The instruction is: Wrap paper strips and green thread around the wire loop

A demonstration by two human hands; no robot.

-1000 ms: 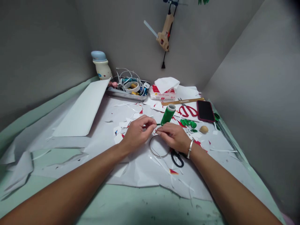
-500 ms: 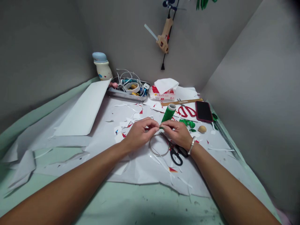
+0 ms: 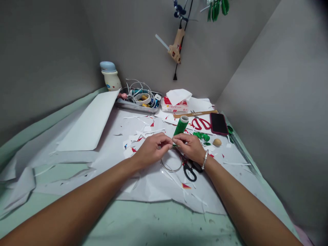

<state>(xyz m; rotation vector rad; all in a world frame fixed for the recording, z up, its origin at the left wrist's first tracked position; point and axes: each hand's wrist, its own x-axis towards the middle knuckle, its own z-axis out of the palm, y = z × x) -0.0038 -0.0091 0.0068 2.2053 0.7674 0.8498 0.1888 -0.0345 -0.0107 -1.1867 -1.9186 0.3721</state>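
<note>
head view: the gap between our left hand [image 3: 153, 147] and right hand [image 3: 190, 147] has narrowed in the last second; both pinch the mostly hidden green sliver [image 3: 174, 146], at seven o'clock from the green spool [image 3: 180, 126], suggesting finer fingertip work.

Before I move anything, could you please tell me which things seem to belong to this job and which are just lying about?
Likely in the job: small green piece where left hand and right hand meet; green spool behind them; green leaf shapes.

Probably just lying about: phone; red-handled scissors; tissue pack; blue-capped bottle.
</note>
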